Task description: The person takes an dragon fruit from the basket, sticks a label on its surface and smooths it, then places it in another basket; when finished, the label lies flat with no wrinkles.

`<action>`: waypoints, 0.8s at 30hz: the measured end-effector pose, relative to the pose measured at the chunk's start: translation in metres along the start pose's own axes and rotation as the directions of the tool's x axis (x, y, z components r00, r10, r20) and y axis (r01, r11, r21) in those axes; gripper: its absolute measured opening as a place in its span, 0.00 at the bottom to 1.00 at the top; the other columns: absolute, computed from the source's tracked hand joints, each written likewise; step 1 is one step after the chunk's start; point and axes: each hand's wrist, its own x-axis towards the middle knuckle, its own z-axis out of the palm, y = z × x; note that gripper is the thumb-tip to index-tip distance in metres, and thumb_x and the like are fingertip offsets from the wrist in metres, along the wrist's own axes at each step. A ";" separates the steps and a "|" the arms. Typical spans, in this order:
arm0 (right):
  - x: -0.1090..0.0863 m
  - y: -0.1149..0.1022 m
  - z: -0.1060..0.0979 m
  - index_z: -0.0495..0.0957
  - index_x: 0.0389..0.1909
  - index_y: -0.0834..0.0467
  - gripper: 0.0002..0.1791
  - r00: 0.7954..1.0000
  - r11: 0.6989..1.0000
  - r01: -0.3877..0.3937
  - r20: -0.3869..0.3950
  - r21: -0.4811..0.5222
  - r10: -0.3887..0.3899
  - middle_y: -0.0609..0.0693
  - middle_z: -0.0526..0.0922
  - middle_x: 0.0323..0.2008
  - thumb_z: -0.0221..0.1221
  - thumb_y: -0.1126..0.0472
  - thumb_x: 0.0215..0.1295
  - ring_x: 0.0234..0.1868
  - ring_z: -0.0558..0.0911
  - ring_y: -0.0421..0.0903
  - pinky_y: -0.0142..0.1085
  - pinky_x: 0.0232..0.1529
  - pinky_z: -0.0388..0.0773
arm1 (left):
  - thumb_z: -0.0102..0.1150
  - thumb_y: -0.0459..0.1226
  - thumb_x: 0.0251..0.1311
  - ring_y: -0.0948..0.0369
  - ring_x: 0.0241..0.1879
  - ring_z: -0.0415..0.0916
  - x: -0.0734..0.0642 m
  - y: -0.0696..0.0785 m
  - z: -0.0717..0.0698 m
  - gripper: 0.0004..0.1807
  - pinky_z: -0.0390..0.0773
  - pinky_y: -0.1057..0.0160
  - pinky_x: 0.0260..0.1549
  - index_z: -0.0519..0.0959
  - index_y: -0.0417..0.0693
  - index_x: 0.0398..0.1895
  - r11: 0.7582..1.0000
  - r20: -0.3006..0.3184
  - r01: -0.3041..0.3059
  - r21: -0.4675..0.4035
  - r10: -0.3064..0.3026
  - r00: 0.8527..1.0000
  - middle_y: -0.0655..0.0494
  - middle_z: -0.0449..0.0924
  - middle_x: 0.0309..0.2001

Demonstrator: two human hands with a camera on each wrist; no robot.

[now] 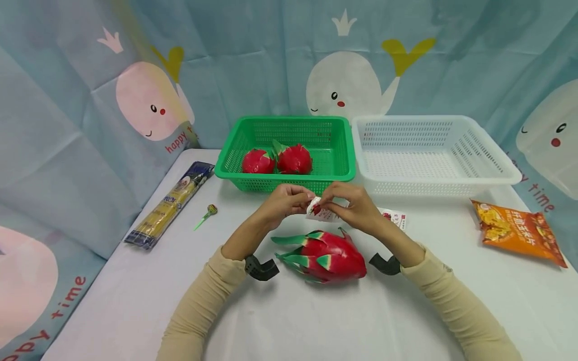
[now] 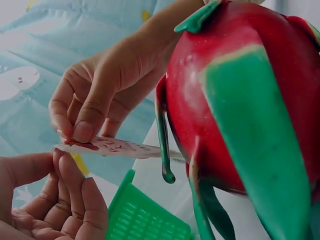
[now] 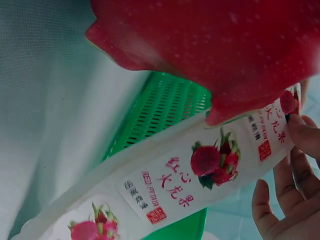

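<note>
Both hands meet above the table and pinch a white sticker strip (image 1: pixel 323 214) printed with dragon fruit labels. My left hand (image 1: pixel 301 197) holds the strip's end from the left (image 2: pixel 56 156). My right hand (image 1: pixel 326 200) pinches a red label at that same end with thumb and forefinger (image 2: pixel 82 131). The strip (image 3: pixel 190 180) trails off to the right onto the table. A red dragon fruit (image 1: pixel 327 255) with green scales lies on the table just below the hands, between my wrists. It fills the wrist views (image 2: pixel 240 100) (image 3: pixel 225 45).
A green basket (image 1: pixel 334 170) behind the hands holds two dragon fruits (image 1: pixel 258 161) (image 1: pixel 294 158). To its right stands a white basket (image 1: pixel 496 170). An orange snack bag (image 1: pixel 517 230) lies far right. At the left lie a long pasta packet (image 1: pixel 173 203) and a small green-stemmed pick (image 1: pixel 206 214).
</note>
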 end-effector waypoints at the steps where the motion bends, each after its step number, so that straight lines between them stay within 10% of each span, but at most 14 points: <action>1: 0.000 0.000 0.000 0.81 0.32 0.61 0.10 1.000 1.000 0.001 0.001 -0.001 -0.001 0.52 0.83 0.29 0.65 0.74 0.47 0.34 0.80 0.42 0.26 0.38 0.76 | 0.50 0.32 0.63 0.65 0.25 0.76 0.000 0.000 0.000 0.11 0.79 0.70 0.32 0.76 0.30 0.38 1.000 -0.001 0.007 -0.013 -0.007 1.000 0.60 0.80 0.24; 15: -0.001 0.002 0.004 0.81 0.34 0.61 0.13 1.000 1.000 0.030 0.002 -0.009 -0.030 0.51 0.83 0.29 0.65 0.76 0.45 0.33 0.80 0.41 0.26 0.37 0.76 | 0.49 0.32 0.62 0.67 0.23 0.74 -0.003 -0.003 -0.002 0.07 0.78 0.72 0.28 0.79 0.44 0.31 0.993 0.041 0.075 -0.088 -0.072 0.997 0.60 0.78 0.22; 24: -0.006 0.002 0.002 0.80 0.29 0.59 0.09 0.998 0.999 -0.028 -0.050 -0.036 0.026 0.55 0.80 0.33 0.65 0.74 0.47 0.42 0.76 0.45 0.23 0.48 0.71 | 0.52 0.34 0.62 0.64 0.26 0.76 0.005 -0.018 -0.018 0.14 0.81 0.64 0.36 0.76 0.29 0.44 0.987 -0.079 0.053 0.153 -0.041 0.996 0.60 0.78 0.24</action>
